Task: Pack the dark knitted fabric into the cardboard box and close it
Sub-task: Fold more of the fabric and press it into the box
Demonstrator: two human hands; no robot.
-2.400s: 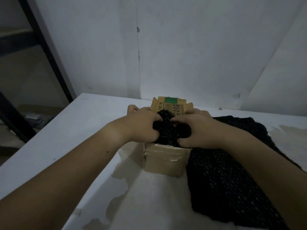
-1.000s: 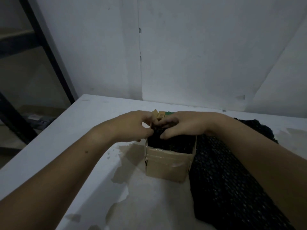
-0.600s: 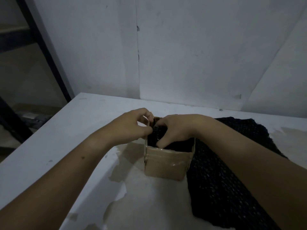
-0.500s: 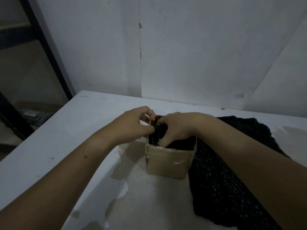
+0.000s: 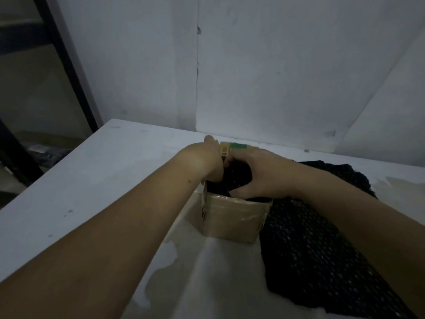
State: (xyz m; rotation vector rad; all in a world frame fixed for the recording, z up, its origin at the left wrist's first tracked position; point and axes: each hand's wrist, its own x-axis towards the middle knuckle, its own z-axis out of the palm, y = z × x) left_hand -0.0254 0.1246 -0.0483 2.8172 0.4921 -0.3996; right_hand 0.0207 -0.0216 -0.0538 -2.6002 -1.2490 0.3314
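Note:
A small taped cardboard box (image 5: 232,218) stands in the middle of the white table. Its back flap (image 5: 226,149), with a green label, stands upright between my hands. A bunch of dark knitted fabric (image 5: 238,178) fills the box's open top. My left hand (image 5: 201,161) is at the left rim, fingers curled down into the fabric beside the flap. My right hand (image 5: 266,174) curls over the bunch, thumb at the near rim. The remaining fabric (image 5: 310,249) trails out over the right wall and lies spread on the table under my right forearm.
The white table (image 5: 103,185) has a worn patch in front of the box and its left edge runs diagonally. A white wall (image 5: 264,77) rises just behind. A dark metal frame (image 5: 69,70) stands off the table at the left.
My hands have shifted from the flap's corner onto the fabric: the left fingers now reach down at the left rim and the right hand wraps the bunch. The back flap shows upright again.

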